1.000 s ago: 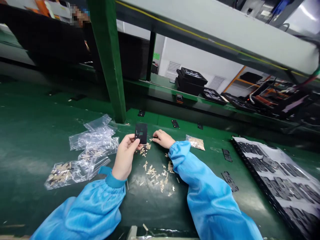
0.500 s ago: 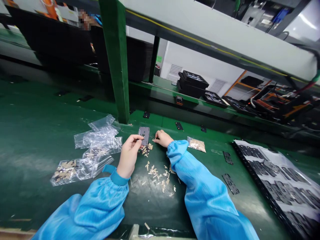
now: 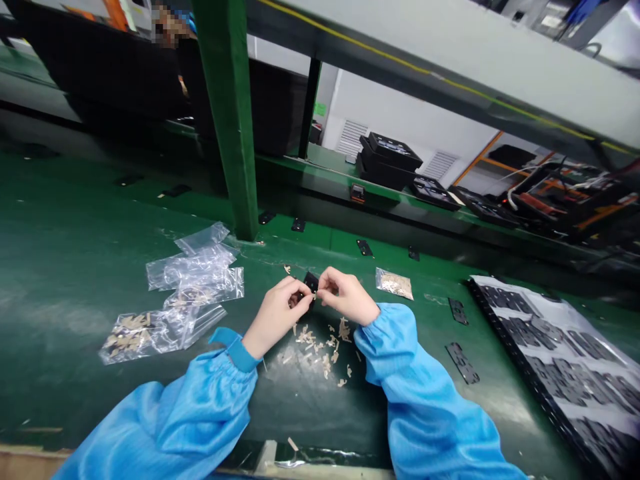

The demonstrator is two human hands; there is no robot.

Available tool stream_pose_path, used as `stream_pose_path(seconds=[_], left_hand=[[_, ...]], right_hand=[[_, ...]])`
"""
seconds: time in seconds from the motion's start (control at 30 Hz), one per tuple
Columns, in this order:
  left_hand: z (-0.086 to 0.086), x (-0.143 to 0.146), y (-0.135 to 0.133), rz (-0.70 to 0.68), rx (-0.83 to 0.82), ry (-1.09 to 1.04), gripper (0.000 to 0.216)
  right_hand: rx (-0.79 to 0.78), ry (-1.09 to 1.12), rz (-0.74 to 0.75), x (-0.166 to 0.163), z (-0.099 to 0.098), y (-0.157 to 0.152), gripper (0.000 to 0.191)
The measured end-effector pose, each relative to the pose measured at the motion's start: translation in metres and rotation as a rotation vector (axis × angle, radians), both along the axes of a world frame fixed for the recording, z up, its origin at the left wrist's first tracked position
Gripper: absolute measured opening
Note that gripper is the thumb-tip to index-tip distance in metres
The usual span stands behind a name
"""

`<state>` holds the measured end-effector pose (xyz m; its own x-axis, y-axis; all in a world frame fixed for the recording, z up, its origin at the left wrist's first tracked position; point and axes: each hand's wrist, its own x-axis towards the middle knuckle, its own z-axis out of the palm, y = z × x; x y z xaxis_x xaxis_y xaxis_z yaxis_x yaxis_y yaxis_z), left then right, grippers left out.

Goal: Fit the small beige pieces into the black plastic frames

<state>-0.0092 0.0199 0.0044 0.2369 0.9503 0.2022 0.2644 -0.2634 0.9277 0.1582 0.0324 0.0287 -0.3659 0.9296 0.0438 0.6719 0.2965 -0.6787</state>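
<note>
My left hand (image 3: 283,308) is closed on a small flat dark plate (image 3: 311,280), which is tilted and partly covered by my fingers. My right hand (image 3: 346,295) meets it at the plate's right side, thumb and forefinger pinched together over a tiny pale piece (image 3: 315,295) that is hard to make out. Just below both hands, loose tan strips (image 3: 320,343) lie scattered on the green table (image 3: 310,413). One more little tan bit (image 3: 287,269) lies beyond my left hand.
Clear plastic bags (image 3: 195,273), one with tan strips (image 3: 131,333), lie at left. A filled bag (image 3: 395,283) is right of my hands. Dark plates (image 3: 462,363) lie near a black-edged tray (image 3: 515,373) of similar plates. A green post (image 3: 227,127) rises ahead.
The plate has been turned from its grey face to a dark one and shifted right with my left hand. My right hand has come in against it.
</note>
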Motion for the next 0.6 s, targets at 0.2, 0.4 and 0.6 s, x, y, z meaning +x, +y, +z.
stream_pose_path(seconds=[0.2, 0.4, 0.6], left_hand=[[-0.003, 0.004, -0.004, -0.090, 0.021, 0.092, 0.011], [-0.008, 0.004, -0.002, -0.014, -0.034, 0.047, 0.016], [-0.003, 0.006, -0.008, 0.003, 0.087, 0.171, 0.013]], right_hand=[[0.167, 0.097, -0.046, -0.002, -0.005, -0.022, 0.008], [0.597, -0.320, -0.062, -0.013, -0.017, -0.033, 0.011], [0.714, -0.459, -0.082, -0.019, -0.021, -0.035, 0.019]])
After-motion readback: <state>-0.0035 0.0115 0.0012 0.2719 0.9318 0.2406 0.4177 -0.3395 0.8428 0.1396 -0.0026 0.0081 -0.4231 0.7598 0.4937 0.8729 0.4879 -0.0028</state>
